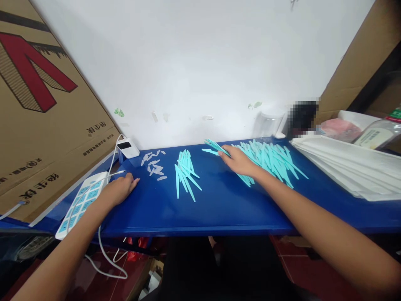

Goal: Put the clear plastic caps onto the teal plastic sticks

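Note:
My right hand (236,159) is closed around a small bundle of thin turquoise sticks (214,145) with tapered ends, held above the table and pointing left. Under and behind that wrist spreads a large heap of similar turquoise sticks (274,161), partly hidden by my arm. A smaller pile of them (187,171) lies mid-table. Left of it are several small translucent pale strips (154,165), scattered loosely. My left hand (123,187) rests at the table's left side, fingers loosely bent and thumb apart, holding nothing visible. A white cable's tip (120,172) lies just beyond it.
On the left stand a power strip (84,200), a white device with a dark screen (128,147) and a large cardboard box (46,104). White sheets or bags (351,167) are stacked at the right, below a plastic bottle (380,131). The blue table (150,213) meets a white wall.

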A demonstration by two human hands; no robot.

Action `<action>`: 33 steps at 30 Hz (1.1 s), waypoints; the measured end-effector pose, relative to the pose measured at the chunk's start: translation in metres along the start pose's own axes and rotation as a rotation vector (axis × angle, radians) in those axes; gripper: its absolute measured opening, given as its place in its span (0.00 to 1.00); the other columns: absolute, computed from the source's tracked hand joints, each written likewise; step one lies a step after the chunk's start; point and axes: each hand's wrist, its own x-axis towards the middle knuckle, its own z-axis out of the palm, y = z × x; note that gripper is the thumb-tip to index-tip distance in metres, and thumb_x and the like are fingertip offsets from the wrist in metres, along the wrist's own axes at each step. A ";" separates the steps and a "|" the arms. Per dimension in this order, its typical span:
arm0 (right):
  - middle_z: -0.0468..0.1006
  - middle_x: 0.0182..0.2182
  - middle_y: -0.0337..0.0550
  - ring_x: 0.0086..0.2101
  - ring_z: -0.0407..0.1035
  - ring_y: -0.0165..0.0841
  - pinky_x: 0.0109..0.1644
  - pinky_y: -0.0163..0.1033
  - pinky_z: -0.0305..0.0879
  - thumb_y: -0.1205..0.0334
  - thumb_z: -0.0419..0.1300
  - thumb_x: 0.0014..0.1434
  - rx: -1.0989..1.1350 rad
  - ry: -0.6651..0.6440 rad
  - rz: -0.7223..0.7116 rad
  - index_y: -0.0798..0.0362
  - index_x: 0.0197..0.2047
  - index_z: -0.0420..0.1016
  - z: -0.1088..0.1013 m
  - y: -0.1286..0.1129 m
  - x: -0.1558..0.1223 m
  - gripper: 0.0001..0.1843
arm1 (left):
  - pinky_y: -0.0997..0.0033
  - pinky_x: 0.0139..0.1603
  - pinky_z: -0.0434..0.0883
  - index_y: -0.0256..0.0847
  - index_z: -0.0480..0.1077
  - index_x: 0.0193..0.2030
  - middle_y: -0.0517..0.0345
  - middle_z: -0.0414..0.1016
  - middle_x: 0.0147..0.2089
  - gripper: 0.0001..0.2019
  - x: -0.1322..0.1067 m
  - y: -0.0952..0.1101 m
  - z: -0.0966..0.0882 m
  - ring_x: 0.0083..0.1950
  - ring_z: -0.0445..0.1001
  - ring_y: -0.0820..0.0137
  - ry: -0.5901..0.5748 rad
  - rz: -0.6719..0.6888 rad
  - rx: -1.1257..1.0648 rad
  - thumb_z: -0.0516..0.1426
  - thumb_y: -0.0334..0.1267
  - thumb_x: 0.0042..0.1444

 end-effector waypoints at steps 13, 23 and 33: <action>0.73 0.29 0.41 0.31 0.67 0.37 0.36 0.40 0.57 0.53 0.49 0.72 0.006 0.007 -0.012 0.50 0.36 0.66 0.001 0.003 0.001 0.15 | 0.73 0.15 0.47 0.46 0.50 0.29 0.68 0.52 0.21 0.17 0.021 0.046 -0.031 0.15 0.43 0.76 -0.025 -0.142 -1.647 0.46 0.52 0.65; 0.72 0.29 0.41 0.30 0.66 0.37 0.36 0.41 0.56 0.53 0.49 0.72 0.007 0.009 -0.008 0.49 0.35 0.64 -0.002 -0.001 0.000 0.14 | 0.68 0.30 0.63 0.43 0.66 0.32 0.52 0.72 0.26 0.23 0.031 0.070 -0.021 0.30 0.74 0.61 0.327 -0.019 -0.487 0.46 0.58 0.70; 0.70 0.28 0.40 0.29 0.65 0.37 0.36 0.41 0.55 0.54 0.48 0.72 0.001 0.009 -0.027 0.49 0.34 0.63 -0.001 -0.001 0.000 0.14 | 0.58 0.42 0.72 0.39 0.64 0.61 0.36 0.82 0.45 0.31 0.039 0.077 -0.024 0.47 0.81 0.43 0.002 0.142 0.009 0.42 0.64 0.69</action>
